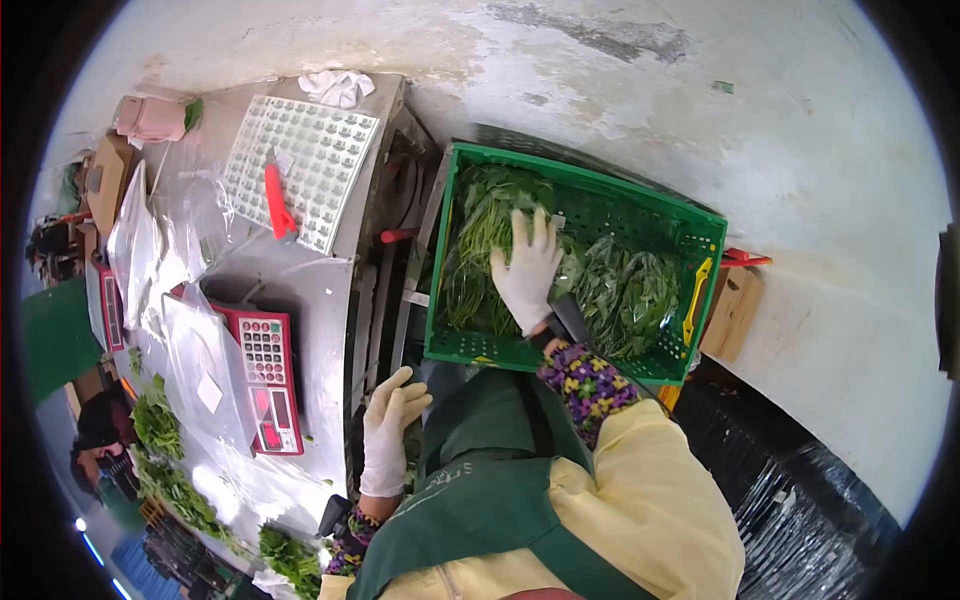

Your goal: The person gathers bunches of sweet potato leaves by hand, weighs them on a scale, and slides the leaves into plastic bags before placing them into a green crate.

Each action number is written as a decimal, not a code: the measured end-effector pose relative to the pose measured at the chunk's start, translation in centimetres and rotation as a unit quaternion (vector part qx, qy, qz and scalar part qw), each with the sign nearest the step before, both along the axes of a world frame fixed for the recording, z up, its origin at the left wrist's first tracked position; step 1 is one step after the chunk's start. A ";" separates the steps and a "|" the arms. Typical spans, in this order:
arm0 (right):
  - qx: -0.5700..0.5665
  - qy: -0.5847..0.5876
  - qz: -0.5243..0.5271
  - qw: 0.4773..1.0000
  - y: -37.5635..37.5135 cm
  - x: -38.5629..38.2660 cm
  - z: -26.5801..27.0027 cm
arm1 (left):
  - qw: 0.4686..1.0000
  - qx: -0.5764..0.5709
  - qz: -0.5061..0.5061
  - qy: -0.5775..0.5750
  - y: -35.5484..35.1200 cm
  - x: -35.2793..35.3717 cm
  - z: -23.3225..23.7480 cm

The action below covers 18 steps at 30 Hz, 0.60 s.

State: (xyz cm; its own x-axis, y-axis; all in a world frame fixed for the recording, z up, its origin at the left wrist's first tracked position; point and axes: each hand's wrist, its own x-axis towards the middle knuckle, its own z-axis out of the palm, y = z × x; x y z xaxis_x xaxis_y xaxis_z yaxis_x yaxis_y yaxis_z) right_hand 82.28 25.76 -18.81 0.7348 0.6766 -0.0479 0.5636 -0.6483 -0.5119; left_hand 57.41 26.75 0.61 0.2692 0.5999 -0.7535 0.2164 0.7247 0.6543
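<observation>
A green plastic crate [580, 365] holds leafy greens in clear plastic bags. Inside it, my right hand [527, 275], in a white glove, reaches over the greens with its fingers spread. Loose-looking stems and leaves [480, 240] lie on the left side of the crate, beside those fingers. Bagged greens [630, 295] fill the right part. Whether my right palm touches the bags is hard to see. My left hand [393, 425], also gloved, hovers between the table edge and my apron, fingers slightly bent and apart, with nothing in it.
On the metal table [325, 330] to the left stand a red scale [265, 375], a label sheet [300, 165] and a red-handled knife [277, 200]. Plastic bags [185, 240] and loose greens [155, 420] lie farther left, near another person [105, 440]. A wall [800, 200] rises behind the crate.
</observation>
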 end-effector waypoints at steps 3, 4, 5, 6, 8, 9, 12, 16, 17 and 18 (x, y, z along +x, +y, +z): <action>-0.037 -0.052 0.011 0.998 2.7 -0.5 -1.0 | 1.000 -0.013 0.003 -0.004 0.0 0.3 -0.2; -0.110 -0.013 0.058 0.992 2.8 -3.1 -6.8 | 1.000 -0.014 0.004 -0.003 -0.2 0.2 -0.4; -0.135 0.026 0.093 0.986 2.3 -3.2 -7.9 | 1.000 -0.020 0.007 0.001 -0.6 0.1 -0.7; -0.159 0.065 0.129 0.977 2.1 -3.2 -8.4 | 1.000 -0.026 0.011 0.006 -0.7 -0.1 -1.0; -0.158 0.059 0.131 0.977 3.1 -3.0 -9.9 | 1.000 -0.026 0.014 0.011 -0.8 -0.5 -1.4; -0.157 0.050 0.129 0.978 3.3 -3.2 -10.1 | 1.000 -0.025 0.012 0.012 -1.0 -0.9 -1.3; -0.179 0.063 0.156 0.969 2.6 -2.5 -9.0 | 0.999 -0.020 0.027 0.013 -0.9 -1.1 -0.7; -0.201 -0.029 0.166 0.965 2.7 -2.0 -7.0 | 0.999 0.009 0.030 -0.013 -1.0 -1.8 0.7; -0.169 -0.171 0.160 0.957 1.9 -2.4 -11.3 | 0.999 0.019 0.031 -0.029 -1.3 -2.6 0.9; -0.083 -0.224 0.245 0.940 1.0 -0.7 -10.9 | 0.998 0.035 0.043 -0.038 -1.8 -3.8 1.0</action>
State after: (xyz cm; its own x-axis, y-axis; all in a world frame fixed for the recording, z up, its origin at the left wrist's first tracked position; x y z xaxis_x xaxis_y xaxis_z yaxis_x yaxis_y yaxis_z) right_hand 81.55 26.71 -29.71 0.3085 0.9495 0.0580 0.9501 -0.3046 -0.0672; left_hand 53.65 24.98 1.65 0.2691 0.6734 -0.6886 0.1026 0.6908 0.7157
